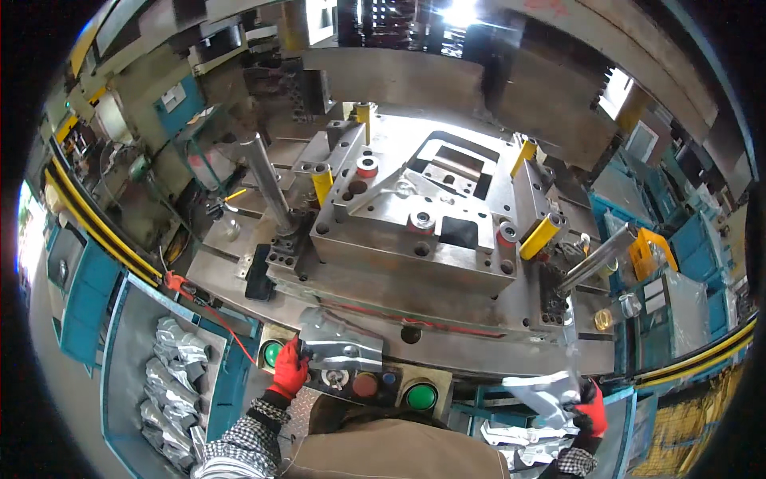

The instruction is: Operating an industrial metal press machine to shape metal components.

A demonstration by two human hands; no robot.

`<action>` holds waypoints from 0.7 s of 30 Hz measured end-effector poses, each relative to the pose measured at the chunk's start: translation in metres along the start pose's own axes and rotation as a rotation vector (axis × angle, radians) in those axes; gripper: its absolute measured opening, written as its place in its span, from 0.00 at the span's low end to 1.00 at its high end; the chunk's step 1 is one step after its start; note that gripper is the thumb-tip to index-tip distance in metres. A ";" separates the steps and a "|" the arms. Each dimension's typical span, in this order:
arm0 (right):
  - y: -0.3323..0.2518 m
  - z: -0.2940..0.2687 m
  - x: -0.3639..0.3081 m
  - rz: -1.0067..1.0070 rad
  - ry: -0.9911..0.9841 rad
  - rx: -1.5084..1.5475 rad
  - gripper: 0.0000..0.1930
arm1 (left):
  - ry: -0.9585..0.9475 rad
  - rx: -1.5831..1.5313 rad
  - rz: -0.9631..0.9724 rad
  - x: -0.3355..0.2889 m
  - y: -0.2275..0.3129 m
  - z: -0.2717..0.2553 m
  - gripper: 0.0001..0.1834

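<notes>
My left hand [289,370], in a red glove, is closed on the left end of a stamped metal part [343,348] above the button panel [351,391]. That part is grey, bent and shiny. Off to the right, my right hand [592,410], also red-gloved, grips another stamped metal part [542,394] over several similar pieces [527,444] lying below it. Ahead of me is a steel press die [399,259] with yellow posts [541,236] and a slanting light metal shape [391,191] on its top; whether that shape is loose I cannot tell.
A blue bin [118,351] at the left holds several stamped parts [169,391]. Thick steel guide pillars [267,184] rise at the die's sides. Green buttons [420,396] and a red button [365,385] sit on the panel. The press's heavy upper body [391,76] overhangs the die.
</notes>
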State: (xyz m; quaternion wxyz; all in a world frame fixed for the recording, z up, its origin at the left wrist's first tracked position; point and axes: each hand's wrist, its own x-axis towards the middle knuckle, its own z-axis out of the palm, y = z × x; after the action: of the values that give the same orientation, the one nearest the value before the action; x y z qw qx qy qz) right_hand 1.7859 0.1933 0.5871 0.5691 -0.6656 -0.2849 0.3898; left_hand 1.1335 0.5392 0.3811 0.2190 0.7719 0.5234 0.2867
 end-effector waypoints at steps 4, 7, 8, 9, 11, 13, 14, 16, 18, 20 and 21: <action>-0.063 0.106 0.079 -0.124 -0.189 -0.017 0.44 | 0.083 0.064 0.077 0.001 0.008 0.007 0.41; -0.155 0.204 0.162 -0.125 -0.537 0.023 0.36 | 0.082 0.023 0.042 -0.007 0.003 0.003 0.41; -0.178 0.231 0.187 -0.132 -0.614 0.052 0.32 | 0.092 0.010 0.032 -0.012 -0.001 0.001 0.42; -0.195 0.244 0.215 -0.145 -0.647 -0.023 0.29 | 0.098 -0.011 0.035 -0.013 -0.002 0.001 0.42; -0.221 0.263 0.277 -0.181 -0.701 -0.209 0.24 | 0.121 -0.027 0.032 -0.015 0.010 -0.003 0.43; -0.237 0.274 0.341 -0.205 -0.754 -0.379 0.21 | 0.140 -0.044 0.009 -0.021 0.022 -0.011 0.44; -0.234 0.277 0.373 -0.194 -0.790 -0.430 0.20 | 0.161 -0.069 0.002 -0.028 0.025 -0.016 0.43; -0.227 0.278 0.426 -0.146 -0.852 -0.477 0.19 | 0.206 -0.134 -0.038 -0.046 0.023 -0.024 0.41; -0.217 0.277 0.468 -0.187 -0.879 -0.587 0.20 | 0.276 -0.245 -0.127 -0.067 0.009 -0.017 0.40; -0.205 0.287 0.493 -0.491 -1.095 -0.695 0.20 | 0.361 -0.368 -0.207 -0.086 -0.010 -0.015 0.37; -0.203 0.292 0.499 -0.598 -1.115 -0.808 0.19 | 0.398 -0.427 -0.231 -0.097 -0.009 -0.024 0.37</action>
State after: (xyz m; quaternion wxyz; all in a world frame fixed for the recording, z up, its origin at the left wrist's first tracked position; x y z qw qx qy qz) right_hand 1.8187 0.7987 0.6751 0.1334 -0.4208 -0.8206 0.3630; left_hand 1.0834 0.4526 0.3719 0.3007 0.5725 0.5682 0.5089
